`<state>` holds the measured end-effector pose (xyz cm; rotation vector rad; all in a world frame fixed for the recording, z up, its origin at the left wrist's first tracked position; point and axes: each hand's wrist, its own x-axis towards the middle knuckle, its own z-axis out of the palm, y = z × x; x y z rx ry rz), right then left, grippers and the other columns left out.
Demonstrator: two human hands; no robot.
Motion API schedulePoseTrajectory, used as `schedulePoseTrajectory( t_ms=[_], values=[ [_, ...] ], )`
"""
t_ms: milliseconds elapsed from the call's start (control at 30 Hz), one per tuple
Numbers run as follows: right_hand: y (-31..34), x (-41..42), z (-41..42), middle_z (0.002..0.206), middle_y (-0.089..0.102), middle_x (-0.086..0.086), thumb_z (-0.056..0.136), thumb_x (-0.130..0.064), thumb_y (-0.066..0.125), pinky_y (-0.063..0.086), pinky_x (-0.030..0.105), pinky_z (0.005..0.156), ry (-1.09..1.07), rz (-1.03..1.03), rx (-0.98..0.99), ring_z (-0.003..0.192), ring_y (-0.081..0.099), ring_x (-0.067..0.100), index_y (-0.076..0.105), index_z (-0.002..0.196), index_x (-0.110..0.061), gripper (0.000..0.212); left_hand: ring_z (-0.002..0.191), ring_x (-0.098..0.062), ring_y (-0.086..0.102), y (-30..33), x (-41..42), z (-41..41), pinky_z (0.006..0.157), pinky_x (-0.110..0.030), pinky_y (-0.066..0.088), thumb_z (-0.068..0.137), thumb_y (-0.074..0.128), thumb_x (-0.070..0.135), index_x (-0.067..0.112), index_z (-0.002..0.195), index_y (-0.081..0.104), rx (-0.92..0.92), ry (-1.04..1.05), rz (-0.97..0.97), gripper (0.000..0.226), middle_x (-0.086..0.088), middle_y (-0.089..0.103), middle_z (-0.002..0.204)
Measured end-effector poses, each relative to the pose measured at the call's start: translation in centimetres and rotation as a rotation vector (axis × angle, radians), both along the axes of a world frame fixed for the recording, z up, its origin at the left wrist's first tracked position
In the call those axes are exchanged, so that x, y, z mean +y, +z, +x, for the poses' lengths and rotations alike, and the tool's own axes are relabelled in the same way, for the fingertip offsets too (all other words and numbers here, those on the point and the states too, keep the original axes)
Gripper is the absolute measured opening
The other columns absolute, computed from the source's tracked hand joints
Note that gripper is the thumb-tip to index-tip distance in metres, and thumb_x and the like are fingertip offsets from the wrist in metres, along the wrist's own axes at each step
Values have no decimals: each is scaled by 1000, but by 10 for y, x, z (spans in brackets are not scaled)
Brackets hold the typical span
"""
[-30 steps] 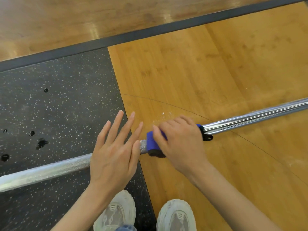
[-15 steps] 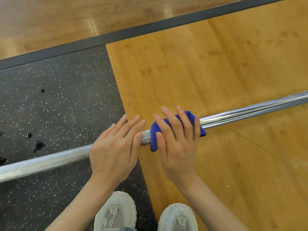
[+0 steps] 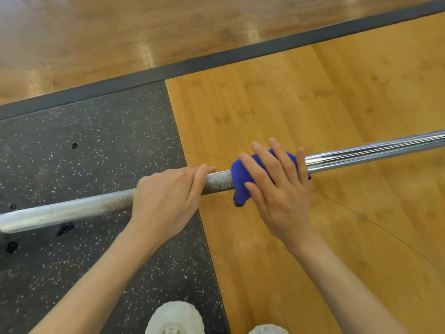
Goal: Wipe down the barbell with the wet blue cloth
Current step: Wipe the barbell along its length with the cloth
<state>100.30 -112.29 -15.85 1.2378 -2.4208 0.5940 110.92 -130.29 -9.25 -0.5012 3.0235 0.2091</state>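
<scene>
barbell point(image 3: 375, 150) is seen lying across the view from lower left to upper right, over the junction of black rubber mat point(image 3: 84, 141) and wood platform point(image 3: 289, 104). two surface zones are noted on it: dull knurled section w/ brownish specks at left, smooth bright chrome at right.

blue cloth point(image 3: 240, 182) is draped over the bar right at the knurl/chrome boundary, one corner hanging below the shaft. it is pressed onto the bar by right hand point(image 3: 281, 189), fingers straight and splayed across the cloth, not curled round it; palm side can't be seen.

left hand point(image 3: 166, 196) is wrapped over the knurled part just beside the cloth, fingers curled round the shaft, apparently to steady it. a short strip of bare knurl is left between the two hands.

progress, judged only from how things lie: wipe is under way, not finished. cloth covers only a small patch mid-bar. no wet streak can be told on either side, so which part is already wiped can't be determined. specks on the knurl at left suggest that stretch is yet to be cleaned. bar ends are out of frame, status unknown.

white shoes point(image 3: 175, 319) are seen at bottom edge, one on the mat, other on the wood.
</scene>
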Motion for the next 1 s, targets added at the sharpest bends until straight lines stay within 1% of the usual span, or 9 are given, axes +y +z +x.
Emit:
schedulePoseTrajectory(
  t_ms=[100, 200, 333, 433, 467, 533, 633, 767, 1000],
  values=[
    [2, -10, 0, 148, 53, 7, 111, -30, 28, 6, 51, 124, -202, -102, -123, 146, 34, 34, 54, 140, -16, 42, 58, -18, 49, -3, -15, -11, 53, -30, 28, 97, -3, 48, 26, 90, 56, -119, 61, 105, 64, 4, 52, 63],
    [4, -43, 19, 148, 54, 6, 111, -28, 30, 6, 52, 125, -113, -101, -118, 146, 35, 34, 59, 138, -13, 42, 65, -25, 54, 2, -22, -24, 61, -36, 38, 98, 5, 47, 25, 79, 42, -167, 80, 170, 47, 3, 52, 64],
    [-1, -28, -11, 153, 48, 8, 112, -31, 31, 2, 47, 125, -27, -38, -27, 147, 33, 33, 50, 145, -16, 41, 73, -23, 59, -2, -28, -27, 60, -34, 42, 103, 5, 44, 50, 122, 57, -76, 27, 34, 56, 10, 57, 72],
    [2, -43, -1, 154, 46, 7, 111, -28, 29, 4, 53, 125, -145, -111, -125, 149, 29, 35, 50, 145, -15, 42, 84, -18, 72, -18, -28, -28, 51, -27, 35, 107, 17, 39, 38, 118, 71, 156, -31, -108, 55, 11, 76, 99],
    [2, -54, 8, 154, 46, 6, 111, -27, 30, 5, 54, 124, -133, -121, -136, 150, 28, 35, 52, 145, -15, 43, 97, -18, 74, -23, -30, -30, 57, -29, 41, 108, 23, 37, 32, 116, 75, 223, -20, -117, 54, 8, 76, 110],
    [-1, -59, 9, 155, 44, 5, 111, -28, 32, 6, 51, 125, -23, -91, -81, 149, 29, 32, 48, 147, -17, 41, 126, -22, 62, -29, -32, -31, 93, -37, 49, 110, 29, 31, 21, 125, 72, 306, -33, -135, 47, 0, 69, 131],
    [-11, -33, -23, 157, 39, 7, 112, -32, 33, 6, 47, 125, 7, -62, 14, 149, 28, 31, 39, 149, -20, 40, 152, -31, 28, -30, -32, -28, 124, -46, 16, 112, 23, 30, 15, 148, 51, 358, -26, -182, 48, -8, 44, 157],
    [-14, -48, -9, 158, 32, 7, 110, -31, 28, 4, 56, 124, -182, -189, -113, 150, 20, 38, 39, 148, -19, 41, 154, -32, 21, -42, -18, -19, 123, -46, 17, 112, 19, 32, 16, 155, 41, 365, 28, -228, 50, -7, 33, 163],
    [-32, -37, -35, 155, 32, 6, 111, -31, 37, 4, 45, 126, -7, -90, 124, 151, 19, 27, 36, 149, -23, 39, 143, -29, 44, -49, -28, -29, 106, -44, 41, 112, 25, 31, 18, 142, 59, 456, -16, -243, 47, -3, 52, 151]
  ],
)
